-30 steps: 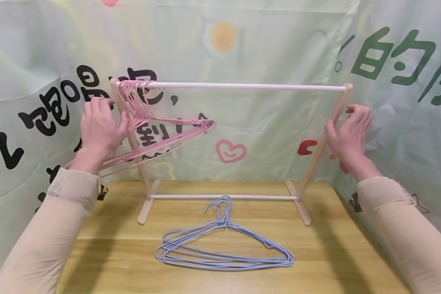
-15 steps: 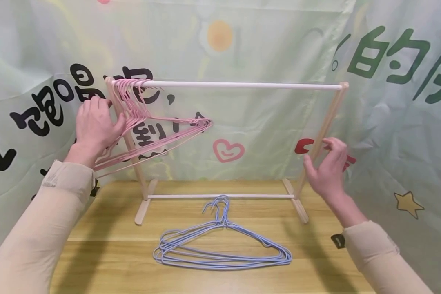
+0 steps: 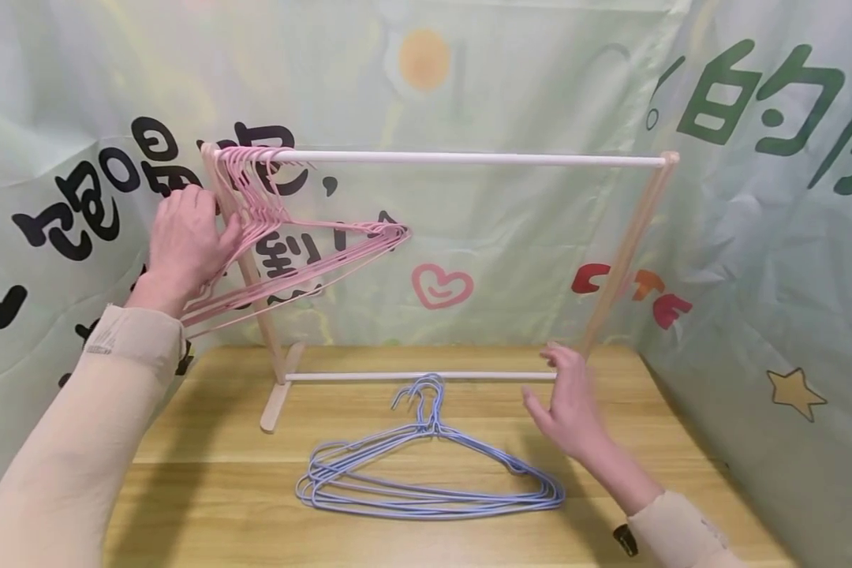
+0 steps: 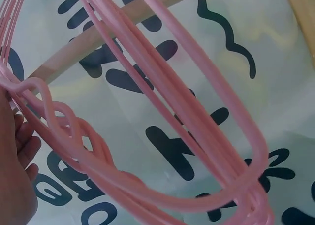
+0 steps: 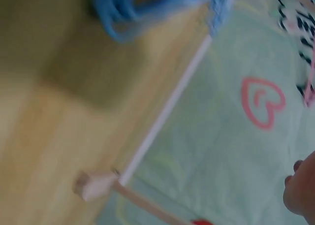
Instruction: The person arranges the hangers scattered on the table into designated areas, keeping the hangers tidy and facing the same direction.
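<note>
Several pink wire hangers (image 3: 259, 213) hang bunched at the left end of a rack's white rail (image 3: 468, 158). My left hand (image 3: 188, 237) is at the rack's left wooden post (image 3: 250, 272), its thumb overlapping the hangers' shoulders. The left wrist view shows its bent fingertips (image 4: 29, 148) beside the pink hangers; I cannot tell whether they grip the post. A stack of blue wire hangers (image 3: 433, 473) lies flat, hooks toward the rack. Right of their hooks, my right hand (image 3: 571, 402) holds nothing, thumb and fingers apart.
The rack's lower white bar (image 3: 369, 377) runs just behind the blue hooks, and its left foot (image 3: 278, 402) rests on the wooden table (image 3: 681, 473). My right hand covers much of the right foot. A printed pale green cloth (image 3: 539, 252) stands behind and on both sides.
My right hand has moved down and left from the rack's right post toward the blue hangers. The left hand stays by the left post; the hangers keep their places.
</note>
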{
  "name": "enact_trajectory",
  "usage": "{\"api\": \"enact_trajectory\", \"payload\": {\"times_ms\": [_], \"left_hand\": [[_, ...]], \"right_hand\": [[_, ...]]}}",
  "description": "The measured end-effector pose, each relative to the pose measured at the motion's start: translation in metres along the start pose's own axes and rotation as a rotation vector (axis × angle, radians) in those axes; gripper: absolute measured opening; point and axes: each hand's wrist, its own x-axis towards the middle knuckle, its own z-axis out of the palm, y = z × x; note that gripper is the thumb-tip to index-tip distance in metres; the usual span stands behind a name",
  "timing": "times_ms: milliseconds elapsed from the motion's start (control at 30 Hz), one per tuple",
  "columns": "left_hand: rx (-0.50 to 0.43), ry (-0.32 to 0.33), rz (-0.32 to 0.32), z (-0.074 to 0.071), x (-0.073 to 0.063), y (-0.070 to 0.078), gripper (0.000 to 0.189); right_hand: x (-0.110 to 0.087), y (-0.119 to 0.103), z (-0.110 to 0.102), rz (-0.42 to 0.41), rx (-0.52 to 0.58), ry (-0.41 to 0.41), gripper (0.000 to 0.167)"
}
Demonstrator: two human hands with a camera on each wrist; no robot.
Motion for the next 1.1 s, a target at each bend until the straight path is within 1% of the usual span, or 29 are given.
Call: {"api": "enact_trajectory", "payload": {"times_ms": [67, 167, 267, 367, 467, 567, 667, 733, 900, 1100], "left_hand": [[0.01, -0.013, 0.011, 0.0, 0.001, -0.001, 0.039], [0.038, -0.027, 0.031, 0.0, 0.003, -0.002, 0.041], [0.065, -0.036, 0.042, -0.001, 0.003, -0.003, 0.042], [0.075, -0.054, 0.028, -0.001, 0.002, -0.002, 0.042], [0.08, -0.069, 0.014, -0.001, 0.002, -0.001, 0.042], [0.079, -0.074, 0.013, 0.0, 0.001, 0.0, 0.042], [0.07, -0.072, 0.012, 0.001, 0.0, 0.001, 0.041], [0.058, -0.068, 0.007, 0.002, 0.0, 0.001, 0.04], [0.024, -0.063, -0.004, 0.005, 0.001, 0.001, 0.038], [0.011, -0.059, -0.013, 0.008, 0.0, -0.002, 0.036]], "right_hand": [[-0.011, -0.006, 0.006, 0.019, 0.001, -0.093, 0.061], [-0.025, -0.015, 0.013, 0.076, -0.005, -0.266, 0.065], [-0.034, -0.023, 0.017, 0.133, -0.002, -0.452, 0.073], [-0.04, -0.029, 0.023, 0.146, 0.022, -0.605, 0.081], [-0.045, -0.033, 0.028, 0.127, 0.033, -0.718, 0.091], [-0.049, -0.036, 0.033, 0.1, 0.034, -0.783, 0.104], [-0.051, -0.038, 0.038, 0.075, 0.032, -0.818, 0.117], [-0.052, -0.039, 0.039, 0.069, 0.031, -0.84, 0.122], [-0.055, -0.041, 0.043, 0.081, 0.019, -0.889, 0.121], [-0.058, -0.041, 0.046, 0.082, 0.026, -0.913, 0.11]]}}
